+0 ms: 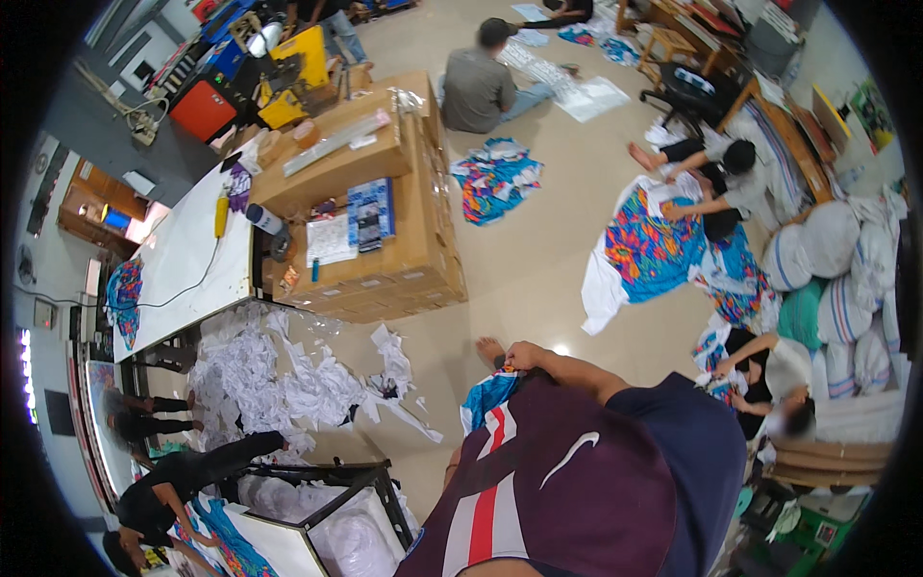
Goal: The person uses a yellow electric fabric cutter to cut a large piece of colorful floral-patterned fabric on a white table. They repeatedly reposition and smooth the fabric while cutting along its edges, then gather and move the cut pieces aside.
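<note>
My right hand (522, 357) is in front of my body, its fingers closed on a piece of blue patterned fabric (488, 396). The fabric hangs down beside my maroon shirt, and part of it is hidden behind the shirt. Of my left arm only a sliver of skin (452, 466) shows at the shirt's edge; the left hand itself is hidden. A bare foot (490, 349) stands on the floor just beyond the fabric.
Cardboard boxes (433, 260) stand ahead, beside a white table (178, 255). White scraps (260, 370) heap on the floor to the left. People sit on the right among colourful fabric (654, 240) and stuffed sacks (832, 231). More fabric (495, 183) lies on the floor ahead.
</note>
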`<action>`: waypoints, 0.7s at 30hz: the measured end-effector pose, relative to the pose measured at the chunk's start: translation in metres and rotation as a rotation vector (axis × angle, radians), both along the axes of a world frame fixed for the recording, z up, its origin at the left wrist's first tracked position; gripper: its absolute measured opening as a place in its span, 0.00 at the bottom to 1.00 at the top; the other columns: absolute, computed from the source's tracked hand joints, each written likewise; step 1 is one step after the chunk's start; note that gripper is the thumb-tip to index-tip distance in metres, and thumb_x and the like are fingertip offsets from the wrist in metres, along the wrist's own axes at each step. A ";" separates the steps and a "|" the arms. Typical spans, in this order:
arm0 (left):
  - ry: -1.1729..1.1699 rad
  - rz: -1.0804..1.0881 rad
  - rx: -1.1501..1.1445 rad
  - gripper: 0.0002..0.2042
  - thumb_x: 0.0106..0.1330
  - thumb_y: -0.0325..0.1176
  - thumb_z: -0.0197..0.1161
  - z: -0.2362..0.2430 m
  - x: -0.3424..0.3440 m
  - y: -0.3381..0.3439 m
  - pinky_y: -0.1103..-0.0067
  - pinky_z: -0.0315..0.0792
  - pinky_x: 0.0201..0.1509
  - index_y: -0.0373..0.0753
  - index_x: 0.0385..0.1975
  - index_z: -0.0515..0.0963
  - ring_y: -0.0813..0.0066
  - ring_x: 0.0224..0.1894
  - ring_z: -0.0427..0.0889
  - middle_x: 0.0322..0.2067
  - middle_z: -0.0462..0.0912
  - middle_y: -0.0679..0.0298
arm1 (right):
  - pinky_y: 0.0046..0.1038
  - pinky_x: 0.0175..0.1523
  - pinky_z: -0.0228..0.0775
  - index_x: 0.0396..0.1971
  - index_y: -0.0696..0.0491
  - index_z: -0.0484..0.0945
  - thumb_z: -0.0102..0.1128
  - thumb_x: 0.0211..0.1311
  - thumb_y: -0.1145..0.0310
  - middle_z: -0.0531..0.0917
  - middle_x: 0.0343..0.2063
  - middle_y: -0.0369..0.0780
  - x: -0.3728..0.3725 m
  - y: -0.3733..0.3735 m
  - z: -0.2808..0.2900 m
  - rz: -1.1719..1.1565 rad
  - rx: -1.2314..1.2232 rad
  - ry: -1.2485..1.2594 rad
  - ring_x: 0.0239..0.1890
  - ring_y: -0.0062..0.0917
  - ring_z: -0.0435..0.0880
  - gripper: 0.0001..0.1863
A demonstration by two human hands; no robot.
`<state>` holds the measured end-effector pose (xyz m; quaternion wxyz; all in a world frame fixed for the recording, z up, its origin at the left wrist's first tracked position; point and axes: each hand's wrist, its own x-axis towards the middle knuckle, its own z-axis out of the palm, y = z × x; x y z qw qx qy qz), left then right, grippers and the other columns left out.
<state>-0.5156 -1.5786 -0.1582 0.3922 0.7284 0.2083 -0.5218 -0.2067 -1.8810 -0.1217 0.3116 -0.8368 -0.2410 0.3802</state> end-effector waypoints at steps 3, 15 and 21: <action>0.128 0.356 -0.070 0.33 0.75 0.58 0.53 0.028 0.020 0.022 0.64 0.75 0.63 0.35 0.66 0.74 0.53 0.60 0.82 0.56 0.85 0.49 | 0.40 0.53 0.81 0.42 0.46 0.91 0.63 0.66 0.52 0.90 0.43 0.44 0.046 0.050 0.036 0.129 -0.210 -0.014 0.45 0.37 0.91 0.17; 0.102 0.841 -0.158 0.42 0.66 0.67 0.62 0.105 0.156 0.121 0.68 0.78 0.55 0.35 0.67 0.74 0.66 0.46 0.87 0.49 0.87 0.55 | 0.42 0.41 0.87 0.38 0.55 0.91 0.67 0.66 0.50 0.91 0.31 0.42 0.144 0.157 -0.023 0.192 -0.454 0.467 0.34 0.30 0.92 0.21; -0.030 0.996 -0.007 0.45 0.65 0.72 0.60 0.013 0.106 0.121 0.67 0.73 0.60 0.34 0.66 0.76 0.61 0.56 0.80 0.59 0.82 0.53 | 0.39 0.45 0.85 0.48 0.49 0.89 0.65 0.68 0.48 0.91 0.37 0.41 0.169 0.269 -0.003 0.483 -0.483 0.553 0.37 0.29 0.91 0.21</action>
